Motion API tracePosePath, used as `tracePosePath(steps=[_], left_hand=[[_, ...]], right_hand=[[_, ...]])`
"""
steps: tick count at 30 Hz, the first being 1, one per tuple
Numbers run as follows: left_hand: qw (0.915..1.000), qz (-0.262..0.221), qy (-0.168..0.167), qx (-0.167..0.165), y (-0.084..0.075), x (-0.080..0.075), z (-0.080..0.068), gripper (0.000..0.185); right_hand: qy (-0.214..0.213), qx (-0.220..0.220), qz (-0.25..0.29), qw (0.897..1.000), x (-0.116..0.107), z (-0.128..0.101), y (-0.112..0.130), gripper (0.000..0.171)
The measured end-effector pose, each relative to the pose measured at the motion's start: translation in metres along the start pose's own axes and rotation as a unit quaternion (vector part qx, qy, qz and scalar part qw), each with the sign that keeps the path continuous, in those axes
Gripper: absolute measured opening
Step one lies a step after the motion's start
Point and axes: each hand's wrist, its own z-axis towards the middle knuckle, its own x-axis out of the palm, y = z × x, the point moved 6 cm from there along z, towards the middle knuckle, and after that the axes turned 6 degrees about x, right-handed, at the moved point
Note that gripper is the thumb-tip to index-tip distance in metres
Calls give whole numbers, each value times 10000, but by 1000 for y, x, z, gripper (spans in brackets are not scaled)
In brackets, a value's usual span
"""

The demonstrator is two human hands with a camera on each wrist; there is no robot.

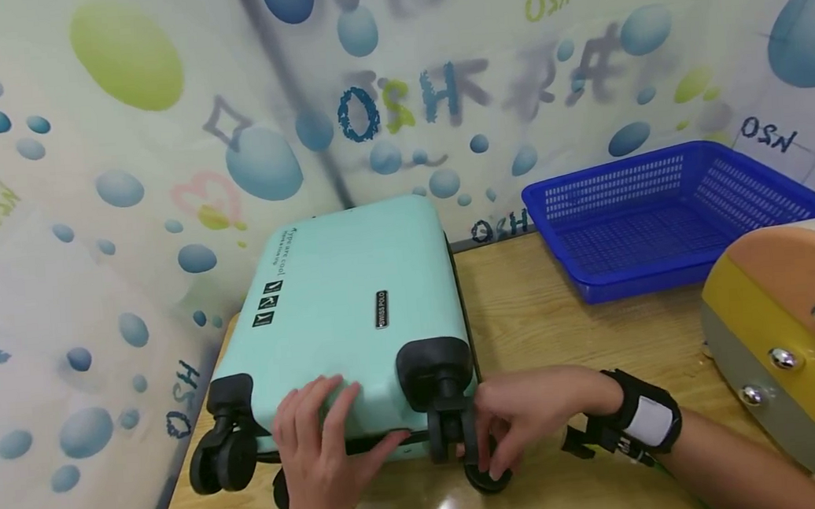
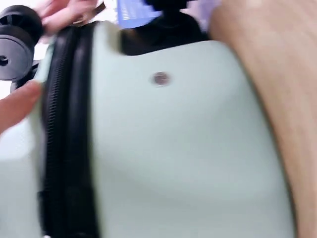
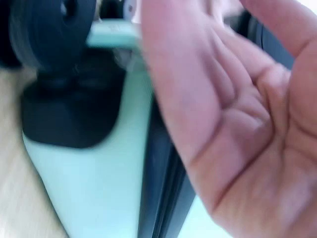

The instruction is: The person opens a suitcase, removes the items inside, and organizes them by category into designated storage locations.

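Note:
A mint-green hard-shell suitcase [image 1: 353, 290] lies flat on the table, its wheeled end towards me. On its near edge rests my left hand [image 1: 321, 442], fingers spread over the shell and thumb along the black zipper seam [image 2: 69, 124]. My right hand [image 1: 521, 412] is at the near right corner, fingers bent beside the upper black caster wheel [image 1: 451, 425]. Its fingertips come close to the lower caster wheel [image 1: 489, 479]; the upper wheel partly hides them, so what they hold cannot be told. The right wrist view shows the right palm [image 3: 237, 124] alongside the zipper seam.
A blue plastic basket [image 1: 580, 282] stands at the back right. Nearer on the right is a rounded orange, yellow and grey object [image 1: 774, 323] with metal knobs. Behind the wooden table [image 1: 598, 336] hangs a printed backdrop [image 1: 159, 146].

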Motion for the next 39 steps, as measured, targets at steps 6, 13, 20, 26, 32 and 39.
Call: tracePosePath(steps=[6,13,20,26,32,39], left_hand=[[9873,-807,336,1327,-27,12,-7,37],[9406,-1392,2349,2018,-64,48,-17,28],[9433,-697,2477,2098,-76,57,-19,30],[9520,-786,2093,2092,-77,54,-20,55],[9543,-407,1907,2265,-81,58,-21,47],[9556,-199,1973,2179,-84,60,-17,48]], right_hand=[[314,-701,656,9949,-21,-9,-17,17],[-1138,75,1409,9834,-58,-16,-56,15],[-3016,1098,1788,9301,-80,-12,-82,19],[-3402,1445,1860,9104,-80,-6,-89,24],[-3492,1268,2132,9036,-79,-3,-87,28],[-3476,1277,2599,8918,-77,-2,-88,28]])
